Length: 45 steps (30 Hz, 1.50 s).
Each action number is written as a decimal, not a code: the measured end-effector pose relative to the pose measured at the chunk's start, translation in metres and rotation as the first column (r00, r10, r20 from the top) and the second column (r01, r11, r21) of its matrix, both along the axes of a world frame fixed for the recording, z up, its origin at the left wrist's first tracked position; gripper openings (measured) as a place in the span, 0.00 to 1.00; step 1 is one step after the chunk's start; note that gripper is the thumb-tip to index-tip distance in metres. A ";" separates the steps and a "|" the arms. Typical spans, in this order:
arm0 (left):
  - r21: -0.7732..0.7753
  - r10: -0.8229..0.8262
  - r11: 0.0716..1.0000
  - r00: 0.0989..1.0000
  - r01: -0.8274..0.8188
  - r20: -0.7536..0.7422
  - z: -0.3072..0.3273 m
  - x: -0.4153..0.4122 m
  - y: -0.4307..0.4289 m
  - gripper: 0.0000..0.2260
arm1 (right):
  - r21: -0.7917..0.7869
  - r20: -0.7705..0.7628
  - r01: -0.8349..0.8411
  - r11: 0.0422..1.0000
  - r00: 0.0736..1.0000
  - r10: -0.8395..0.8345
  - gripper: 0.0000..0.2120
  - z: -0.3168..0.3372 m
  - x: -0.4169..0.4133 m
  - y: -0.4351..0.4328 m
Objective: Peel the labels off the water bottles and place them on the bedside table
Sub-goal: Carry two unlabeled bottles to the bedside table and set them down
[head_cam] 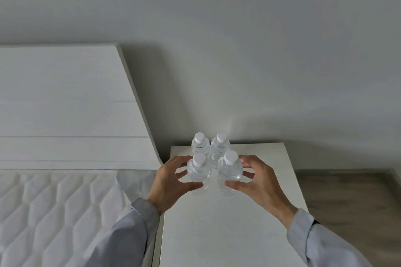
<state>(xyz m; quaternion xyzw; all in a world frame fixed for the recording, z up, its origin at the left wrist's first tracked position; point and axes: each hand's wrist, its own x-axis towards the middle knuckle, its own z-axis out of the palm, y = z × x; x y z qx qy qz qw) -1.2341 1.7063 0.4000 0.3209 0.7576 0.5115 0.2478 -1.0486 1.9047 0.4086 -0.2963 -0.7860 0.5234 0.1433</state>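
Several clear water bottles with white caps stand upright in a tight cluster on the white bedside table point(227, 234). No labels show on them. My left hand point(171, 182) curls its fingers and thumb round the front left bottle point(198, 174). The front right bottle point(230, 173) is held the same way by my right hand point(258, 180). Two more bottles, the back left bottle point(199, 144) and the back right bottle point(220, 145), stand just behind, untouched.
A white mattress point(54, 212) and a white slatted headboard point(65, 104) lie to the left of the table. A plain wall rises behind. Wooden floor point(347, 197) shows to the right of the table.
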 end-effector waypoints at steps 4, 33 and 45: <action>0.034 -0.002 0.999 1.000 0.003 -0.021 -0.042 -0.012 0.010 0.29 | -0.005 -0.034 0.016 1.000 0.999 -0.016 0.30 -0.045 -0.014 0.008; 0.043 -0.058 0.997 0.986 0.066 -0.158 -0.099 -0.027 0.019 0.33 | 0.039 -0.164 0.005 0.999 0.987 0.001 0.34 -0.114 -0.032 0.007; 0.101 -0.014 0.994 0.989 0.029 -0.146 -0.100 -0.025 0.023 0.29 | 0.047 -0.205 0.002 0.999 0.979 0.007 0.34 -0.113 -0.040 0.013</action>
